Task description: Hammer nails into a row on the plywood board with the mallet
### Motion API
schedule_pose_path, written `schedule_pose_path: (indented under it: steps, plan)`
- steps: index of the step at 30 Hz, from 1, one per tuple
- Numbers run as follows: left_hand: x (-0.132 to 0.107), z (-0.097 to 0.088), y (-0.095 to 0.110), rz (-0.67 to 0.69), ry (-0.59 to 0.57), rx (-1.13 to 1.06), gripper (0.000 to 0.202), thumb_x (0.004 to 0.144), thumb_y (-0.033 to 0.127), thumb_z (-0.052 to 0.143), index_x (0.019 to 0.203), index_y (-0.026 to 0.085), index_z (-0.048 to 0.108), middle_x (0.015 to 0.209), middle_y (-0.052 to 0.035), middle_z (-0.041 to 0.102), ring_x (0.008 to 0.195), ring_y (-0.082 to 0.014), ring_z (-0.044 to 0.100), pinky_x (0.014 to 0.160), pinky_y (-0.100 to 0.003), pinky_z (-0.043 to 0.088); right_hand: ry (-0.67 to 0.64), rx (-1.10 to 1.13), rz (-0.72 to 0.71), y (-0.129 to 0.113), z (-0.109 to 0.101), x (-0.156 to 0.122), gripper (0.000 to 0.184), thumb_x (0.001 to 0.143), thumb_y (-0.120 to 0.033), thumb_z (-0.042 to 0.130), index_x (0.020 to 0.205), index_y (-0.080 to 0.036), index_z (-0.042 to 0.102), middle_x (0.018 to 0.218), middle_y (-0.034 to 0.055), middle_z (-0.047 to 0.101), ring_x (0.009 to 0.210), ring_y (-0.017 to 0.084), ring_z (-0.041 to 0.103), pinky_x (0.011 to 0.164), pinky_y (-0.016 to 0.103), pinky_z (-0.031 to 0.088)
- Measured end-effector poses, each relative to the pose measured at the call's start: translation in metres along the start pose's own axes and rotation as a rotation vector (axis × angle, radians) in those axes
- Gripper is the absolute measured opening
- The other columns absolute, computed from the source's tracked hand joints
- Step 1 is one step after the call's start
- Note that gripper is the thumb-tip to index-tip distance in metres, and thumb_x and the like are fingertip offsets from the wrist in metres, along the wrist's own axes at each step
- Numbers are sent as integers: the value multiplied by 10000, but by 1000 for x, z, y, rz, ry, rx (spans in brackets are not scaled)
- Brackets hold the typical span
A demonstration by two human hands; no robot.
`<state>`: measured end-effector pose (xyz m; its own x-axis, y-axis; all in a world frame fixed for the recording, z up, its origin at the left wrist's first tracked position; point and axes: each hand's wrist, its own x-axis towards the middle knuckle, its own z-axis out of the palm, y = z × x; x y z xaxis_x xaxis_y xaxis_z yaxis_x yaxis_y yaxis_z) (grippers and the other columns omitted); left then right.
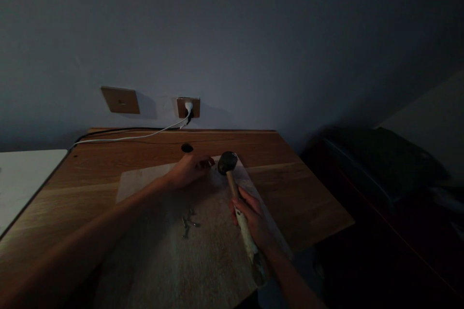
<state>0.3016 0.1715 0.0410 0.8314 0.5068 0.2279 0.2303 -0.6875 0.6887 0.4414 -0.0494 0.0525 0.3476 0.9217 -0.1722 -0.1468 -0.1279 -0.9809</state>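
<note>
My right hand [252, 215] is wrapped round the wooden handle of a mallet [243, 224] with a dark, rounded head. The mallet's head hovers over or rests near the far right corner of a pale board [155, 251]; I cannot tell if it touches. Just left of the head, my left hand [190, 169] is closed in a pinch low over the board. Whatever sits between its fingertips is too small and dim to name. Several loose screws [185, 226] lie in a small cluster on the board, nearer to me than the left hand.
The board lies on a wooden desk [300, 193] against a wall. A white panel [29, 178] is at the left. Cables [137, 138] run along the back to a wall socket [188, 107], beside a cable hole [187, 147]. Dark cushion-like shapes [384, 164] stand at the right.
</note>
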Motion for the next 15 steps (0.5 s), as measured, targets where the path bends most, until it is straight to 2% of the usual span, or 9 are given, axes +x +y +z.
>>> schedule_pose_path:
  steps: [3,15]
  plan:
    - [-1,11,-9,-3,48,11,215,809,179,604,973,180,743,924,-42,762,821,-189,695,788,-281,526,-9,13,7,2,-1,1,351,826,-467,698,1026,-182,660,669,-40,545,485,79,448,450,206,328]
    - [-5,10,-13,27,33,36,110,794,182,654,873,183,731,885,-58,750,825,-217,697,787,-325,526,3,20,3,11,-4,2,366,852,-465,687,1091,-189,682,672,-36,550,484,85,457,448,219,308]
